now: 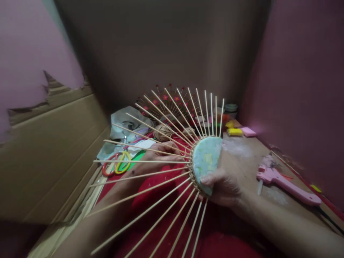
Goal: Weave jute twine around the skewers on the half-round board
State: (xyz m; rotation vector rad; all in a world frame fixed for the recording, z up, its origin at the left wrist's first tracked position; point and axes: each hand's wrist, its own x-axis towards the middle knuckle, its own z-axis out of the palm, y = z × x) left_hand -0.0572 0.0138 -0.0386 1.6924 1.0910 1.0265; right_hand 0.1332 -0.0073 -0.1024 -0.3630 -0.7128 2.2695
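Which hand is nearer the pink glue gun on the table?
Right. The right hand grips the skewer disc beside the glue gun, not touching it. The left hand is on the disc's other side, among the skewers.

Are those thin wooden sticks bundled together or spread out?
Spread out: the thin wooden sticks fan like spokes from the rim of the pale blue-green round disc, which the right hand grips.

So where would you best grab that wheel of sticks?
By the flat disc in the middle, coming from its bare right edge, as the right hand does. Thin sticks fan out over the top, left and bottom, leaving nothing solid to grip there.
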